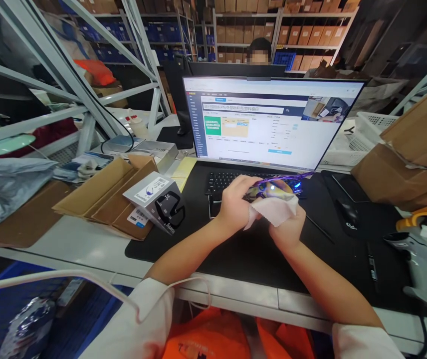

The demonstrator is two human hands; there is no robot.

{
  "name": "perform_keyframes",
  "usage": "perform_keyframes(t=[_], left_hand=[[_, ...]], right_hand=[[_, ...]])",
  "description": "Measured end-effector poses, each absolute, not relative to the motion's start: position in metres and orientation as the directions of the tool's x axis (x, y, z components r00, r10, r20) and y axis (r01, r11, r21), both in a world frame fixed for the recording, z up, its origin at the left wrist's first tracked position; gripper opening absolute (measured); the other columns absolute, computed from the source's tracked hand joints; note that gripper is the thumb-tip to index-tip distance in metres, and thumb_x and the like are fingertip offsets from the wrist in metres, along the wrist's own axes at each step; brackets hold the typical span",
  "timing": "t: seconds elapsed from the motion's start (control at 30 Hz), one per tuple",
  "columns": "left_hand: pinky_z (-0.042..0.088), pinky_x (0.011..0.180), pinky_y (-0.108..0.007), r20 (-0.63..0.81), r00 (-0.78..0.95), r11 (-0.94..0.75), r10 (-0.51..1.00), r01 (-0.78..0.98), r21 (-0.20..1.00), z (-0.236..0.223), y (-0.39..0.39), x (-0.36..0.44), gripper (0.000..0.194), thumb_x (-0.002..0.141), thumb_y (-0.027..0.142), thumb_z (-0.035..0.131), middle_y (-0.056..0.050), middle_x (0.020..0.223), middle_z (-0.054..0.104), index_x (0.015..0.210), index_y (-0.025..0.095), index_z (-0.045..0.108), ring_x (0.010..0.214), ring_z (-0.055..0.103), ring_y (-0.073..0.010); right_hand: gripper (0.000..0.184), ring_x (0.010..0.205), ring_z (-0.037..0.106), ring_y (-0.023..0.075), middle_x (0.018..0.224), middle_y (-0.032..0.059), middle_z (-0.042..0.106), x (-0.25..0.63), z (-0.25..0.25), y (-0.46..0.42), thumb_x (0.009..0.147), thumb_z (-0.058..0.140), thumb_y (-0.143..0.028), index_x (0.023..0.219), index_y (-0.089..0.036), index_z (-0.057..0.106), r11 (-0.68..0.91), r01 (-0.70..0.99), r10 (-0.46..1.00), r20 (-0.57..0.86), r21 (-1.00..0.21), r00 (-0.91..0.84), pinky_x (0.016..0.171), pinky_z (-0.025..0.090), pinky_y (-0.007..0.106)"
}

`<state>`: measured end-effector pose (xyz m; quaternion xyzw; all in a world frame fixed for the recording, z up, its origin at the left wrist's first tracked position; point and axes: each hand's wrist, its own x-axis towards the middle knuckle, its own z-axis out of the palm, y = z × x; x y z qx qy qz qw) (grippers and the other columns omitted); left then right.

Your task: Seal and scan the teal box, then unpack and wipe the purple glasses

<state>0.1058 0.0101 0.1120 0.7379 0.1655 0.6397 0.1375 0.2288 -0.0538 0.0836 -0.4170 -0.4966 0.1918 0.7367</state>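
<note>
Over the keyboard [217, 183], my left hand [235, 202] is closed around one side of a pair of glasses [273, 188] with a purple frame and shiny, tinted lenses. A thin purple temple arm sticks out to the right. My right hand [289, 227] grips a white cleaning cloth [273, 210] with a zigzag edge, which lies against the near side of the glasses. The cloth hides the fingertips of my right hand and part of the lenses.
A lit monitor [251, 124] stands behind the hands. On the left are a grey printed box [153, 199] and an open cardboard box [105, 194]. A mouse [347, 213], a barcode scanner [415, 264] and a cardboard carton [389, 174] are on the right. Another person sits behind the monitor.
</note>
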Motion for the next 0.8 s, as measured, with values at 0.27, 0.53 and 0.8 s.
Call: perform_keyframes(t=[0.27, 0.53, 0.8], left_hand=[[0.059, 0.080, -0.029, 0.897, 0.168, -0.913, 0.408, 0.048, 0.406, 0.108, 0.014, 0.108, 0.031, 0.086, 0.026, 0.079, -0.008, 0.102, 0.074, 0.116, 0.019, 0.075, 0.090, 0.071, -0.0196], [0.060, 0.086, -0.029, 0.875, 0.186, -0.895, 0.447, 0.097, 0.436, 0.108, 0.014, 0.106, 0.029, 0.088, 0.017, 0.074, -0.010, 0.107, 0.073, 0.117, 0.016, 0.073, 0.096, 0.072, -0.0193], [0.062, 0.085, -0.030, 0.830, 0.248, -0.862, 0.499, 0.049, 0.504, 0.108, 0.017, 0.108, 0.026, 0.087, 0.013, 0.075, -0.008, 0.105, 0.074, 0.113, 0.017, 0.075, 0.094, 0.073, -0.0190]], right_hand=[[0.040, 0.120, 0.070, 0.0339, 0.129, 0.0130, 0.074, 0.243, 0.087, -0.050, 0.077, 0.089, -0.041, 0.112, -0.024, 0.080, 0.577, 0.201, 0.688, 0.603, -0.792, 0.403, 0.105, 0.058, 0.051], [0.045, 0.114, 0.073, 0.0295, 0.132, 0.0135, 0.073, 0.237, 0.083, -0.043, 0.081, 0.085, -0.039, 0.121, -0.022, 0.075, 0.577, 0.193, 0.699, 0.603, -0.793, 0.384, 0.098, 0.061, 0.045], [0.057, 0.127, 0.065, 0.0337, 0.136, 0.0114, 0.070, 0.249, 0.083, -0.044, 0.077, 0.087, -0.039, 0.130, -0.025, 0.073, 0.585, 0.383, 0.598, 0.699, -0.715, 0.392, 0.114, 0.049, 0.056]])
